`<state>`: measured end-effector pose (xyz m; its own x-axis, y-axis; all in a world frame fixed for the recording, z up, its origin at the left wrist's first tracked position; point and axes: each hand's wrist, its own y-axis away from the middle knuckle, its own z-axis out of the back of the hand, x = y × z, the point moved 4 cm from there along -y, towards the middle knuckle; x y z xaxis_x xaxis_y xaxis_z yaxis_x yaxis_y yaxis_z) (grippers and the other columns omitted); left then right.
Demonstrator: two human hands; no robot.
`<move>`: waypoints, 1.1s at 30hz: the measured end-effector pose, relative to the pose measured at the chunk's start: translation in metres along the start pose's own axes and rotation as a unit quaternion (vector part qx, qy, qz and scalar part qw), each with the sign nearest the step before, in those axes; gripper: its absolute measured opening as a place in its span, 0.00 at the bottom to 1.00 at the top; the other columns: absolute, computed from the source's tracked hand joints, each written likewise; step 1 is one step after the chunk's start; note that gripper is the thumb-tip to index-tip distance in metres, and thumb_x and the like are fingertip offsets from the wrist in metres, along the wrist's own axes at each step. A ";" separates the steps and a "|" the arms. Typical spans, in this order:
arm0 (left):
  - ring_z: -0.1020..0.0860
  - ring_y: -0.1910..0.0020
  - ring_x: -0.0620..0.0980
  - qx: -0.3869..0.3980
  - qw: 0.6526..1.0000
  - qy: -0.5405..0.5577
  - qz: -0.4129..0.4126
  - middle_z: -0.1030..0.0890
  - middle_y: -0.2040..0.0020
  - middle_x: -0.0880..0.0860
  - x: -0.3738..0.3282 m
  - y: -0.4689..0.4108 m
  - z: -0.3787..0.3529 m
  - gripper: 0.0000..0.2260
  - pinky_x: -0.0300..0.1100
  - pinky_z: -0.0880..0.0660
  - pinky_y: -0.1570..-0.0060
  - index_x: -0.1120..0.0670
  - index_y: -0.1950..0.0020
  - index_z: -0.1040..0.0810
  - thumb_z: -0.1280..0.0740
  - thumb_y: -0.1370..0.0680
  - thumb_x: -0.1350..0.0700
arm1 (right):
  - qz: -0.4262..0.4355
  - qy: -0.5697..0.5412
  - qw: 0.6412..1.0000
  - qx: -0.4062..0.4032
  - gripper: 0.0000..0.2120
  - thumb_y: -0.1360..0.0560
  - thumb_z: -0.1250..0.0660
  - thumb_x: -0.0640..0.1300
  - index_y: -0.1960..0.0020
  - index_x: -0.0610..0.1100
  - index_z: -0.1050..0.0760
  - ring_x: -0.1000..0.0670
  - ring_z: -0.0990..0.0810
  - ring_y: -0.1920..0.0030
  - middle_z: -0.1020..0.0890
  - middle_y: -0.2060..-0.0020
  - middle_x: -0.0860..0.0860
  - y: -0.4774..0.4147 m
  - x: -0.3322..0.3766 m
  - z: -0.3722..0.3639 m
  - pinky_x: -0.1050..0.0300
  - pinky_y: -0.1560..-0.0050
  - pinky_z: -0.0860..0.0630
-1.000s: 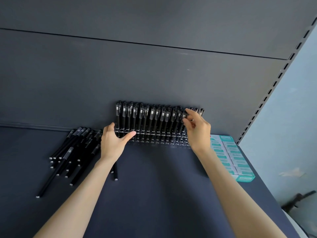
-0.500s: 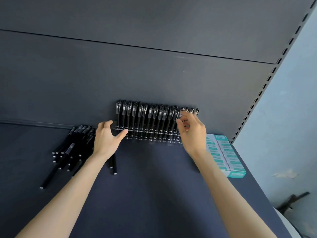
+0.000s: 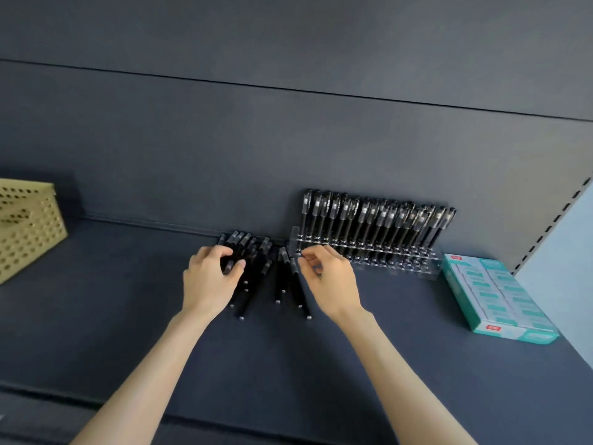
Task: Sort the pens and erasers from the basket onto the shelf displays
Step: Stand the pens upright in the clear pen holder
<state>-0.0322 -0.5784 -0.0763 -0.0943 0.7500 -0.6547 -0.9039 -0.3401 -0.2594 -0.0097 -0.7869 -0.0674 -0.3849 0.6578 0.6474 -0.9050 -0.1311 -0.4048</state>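
Note:
Several loose black pens (image 3: 256,271) lie in a pile on the dark shelf (image 3: 128,316), left of a clear acrylic rack (image 3: 401,266). The rack stands against the back wall with a row of black pens (image 3: 369,220) upright in it. My left hand (image 3: 208,281) lies on the pile, its fingers and thumb curled round a few pens. My right hand (image 3: 333,281) hovers at the pile's right side with bent fingers. Its fingertips sit at the cap end of one loose pen (image 3: 296,284); whether they pinch it is unclear.
A teal box of erasers (image 3: 497,297) lies flat at the right end of the shelf, beside the slotted upright. A tan perforated basket (image 3: 29,226) stands at the far left. The shelf's front edge runs below my forearms.
Both hands have left the rack and come down onto the loose pens to its left. My view has swung left, bringing the basket into sight.

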 end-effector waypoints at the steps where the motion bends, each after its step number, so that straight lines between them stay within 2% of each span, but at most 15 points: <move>1: 0.28 0.39 0.57 0.016 1.000 -0.013 0.004 0.25 0.40 0.56 0.008 -0.002 0.002 0.17 0.53 0.31 0.41 0.56 0.39 0.25 0.32 0.24 0.49 | -0.011 0.010 1.000 0.006 0.08 0.23 0.36 0.46 0.46 0.45 0.23 0.51 0.22 0.53 0.22 0.52 0.53 0.001 0.004 -0.012 0.49 0.50 0.23; 4: 0.33 0.34 0.57 0.073 0.997 -0.030 0.004 0.29 0.35 0.56 0.028 -0.012 0.004 0.25 0.51 0.35 0.38 0.56 0.33 0.30 0.33 0.24 0.44 | -0.046 0.037 0.998 0.011 0.08 0.23 0.36 0.46 0.46 0.45 0.23 0.48 0.23 0.51 0.22 0.51 0.51 0.001 0.020 -0.043 0.50 0.50 0.24; 8: 0.34 0.33 0.57 0.122 0.991 -0.046 -0.023 0.31 0.33 0.58 0.043 -0.029 -0.001 0.31 0.48 0.37 0.37 0.59 0.29 0.35 0.34 0.25 0.42 | -0.087 0.072 0.994 0.007 0.11 0.22 0.37 0.47 0.43 0.45 0.25 0.47 0.24 0.44 0.21 0.48 0.49 -0.001 0.035 -0.076 0.52 0.50 0.25; 12: 0.35 0.32 0.57 0.161 0.986 -0.016 -0.030 0.32 0.32 0.58 0.049 -0.043 0.000 0.31 0.46 0.36 0.37 0.60 0.29 0.36 0.33 0.25 0.44 | -0.132 0.121 0.984 0.019 0.18 0.22 0.38 0.51 0.36 0.44 0.29 0.44 0.30 0.36 0.22 0.43 0.47 -0.003 0.042 -0.097 0.50 0.39 0.31; 15: 0.29 0.36 0.59 0.187 0.981 -0.019 -0.042 0.32 0.34 0.57 0.054 -0.056 0.002 0.28 0.47 0.32 0.42 0.61 0.30 0.34 0.34 0.23 0.45 | -0.151 0.161 0.975 0.019 0.22 0.23 0.38 0.53 0.33 0.43 0.32 0.45 0.30 0.35 0.25 0.39 0.47 -0.011 0.047 -0.108 0.51 0.34 0.37; 19: 0.26 0.41 0.58 0.197 0.979 -0.019 -0.057 0.28 0.37 0.58 0.059 -0.069 0.003 0.26 0.45 0.30 0.47 0.61 0.34 0.29 0.33 0.24 0.44 | -0.173 0.175 0.969 0.002 0.24 0.25 0.35 0.52 0.32 0.43 0.34 0.44 0.31 0.36 0.27 0.38 0.46 -0.021 0.050 -0.117 0.52 0.36 0.38; 23: 0.26 0.39 0.57 0.205 0.978 0.002 -0.044 0.24 0.38 0.58 0.062 -0.080 0.003 0.25 0.45 0.30 0.47 0.60 0.35 0.30 0.32 0.24 0.45 | -0.214 0.112 0.970 -0.021 0.24 0.26 0.32 0.50 0.33 0.43 0.32 0.45 0.27 0.40 0.26 0.40 0.47 -0.027 0.046 -0.119 0.52 0.39 0.32; 26: 0.26 0.40 0.56 0.233 0.972 0.019 -0.027 0.25 0.38 0.58 0.061 -0.087 0.001 0.24 0.41 0.33 0.51 0.60 0.34 0.31 0.33 0.23 0.47 | -0.205 0.091 0.974 -0.031 0.21 0.26 0.31 0.47 0.35 0.44 0.29 0.45 0.24 0.45 0.24 0.43 0.48 -0.027 0.046 -0.123 0.53 0.43 0.28; 28: 0.27 0.41 0.55 0.259 0.965 0.034 -0.023 0.27 0.37 0.58 0.061 -0.090 0.000 0.24 0.40 0.34 0.50 0.62 0.34 0.33 0.34 0.22 0.48 | -0.204 0.084 0.975 -0.036 0.19 0.26 0.31 0.47 0.37 0.44 0.28 0.46 0.23 0.46 0.23 0.45 0.48 -0.026 0.045 -0.124 0.52 0.44 0.28; 30: 0.27 0.46 0.53 0.274 0.960 0.044 -0.027 0.27 0.42 0.56 0.064 -0.093 -0.002 0.21 0.41 0.33 0.50 0.62 0.36 0.33 0.37 0.21 0.48 | -0.202 0.083 0.975 -0.038 0.17 0.26 0.31 0.47 0.38 0.45 0.26 0.45 0.23 0.48 0.23 0.46 0.49 -0.026 0.044 -0.124 0.51 0.45 0.27; 33: 0.26 0.54 0.52 0.285 0.957 0.048 -0.036 0.27 0.55 0.52 0.066 -0.093 -0.001 0.18 0.44 0.32 0.56 0.64 0.43 0.31 0.41 0.19 0.48 | -0.192 0.088 0.977 -0.035 0.15 0.26 0.31 0.48 0.41 0.46 0.24 0.45 0.24 0.51 0.24 0.48 0.50 -0.027 0.041 -0.124 0.51 0.49 0.26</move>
<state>0.0461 -0.4980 -0.0962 -0.0090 0.6951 -0.7188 -0.9898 0.0961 0.1053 0.0212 -0.6640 -0.1100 0.0227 0.7661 0.6423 -0.9594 0.1975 -0.2016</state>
